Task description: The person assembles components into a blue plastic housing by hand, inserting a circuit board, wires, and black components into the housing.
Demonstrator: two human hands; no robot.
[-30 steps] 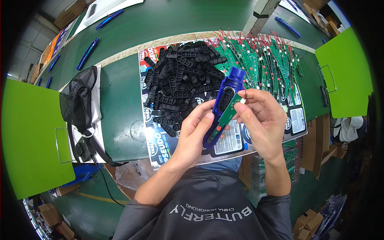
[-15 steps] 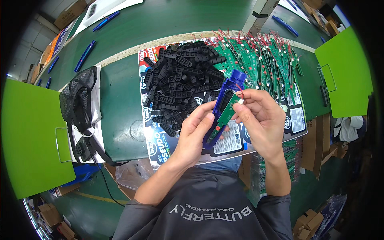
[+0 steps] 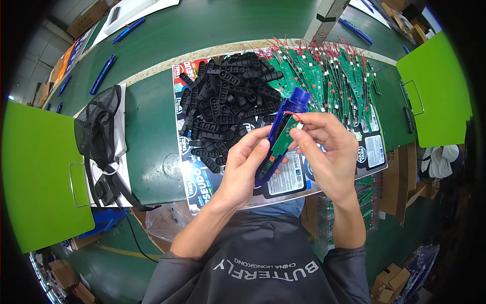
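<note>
A long blue plastic housing (image 3: 297,100) lies slanted in my left hand (image 3: 242,164), whose fingers are wrapped round its lower half. Over its open side sits a narrow green circuit board (image 3: 281,143), partly inside the shell. My right hand (image 3: 331,154) pinches the board's upper end between thumb and fingers, beside a small white connector (image 3: 299,126) and red wires. A black insert shows along the housing's edge, mostly covered by the board. How far the board's lower end is seated I cannot tell.
Black slotted plastic pieces (image 3: 223,101) are heaped left of my hands, and wired green boards (image 3: 324,76) to the right, both on a printed sheet (image 3: 195,175). A black mesh bag (image 3: 98,126) lies left. Blue housings (image 3: 103,74) lie beyond; a post (image 3: 326,23) stands behind.
The board's upper end has shifted left over the housing with my right fingers, covering more of the black insert. The red wire loop now lies lower across the housing.
</note>
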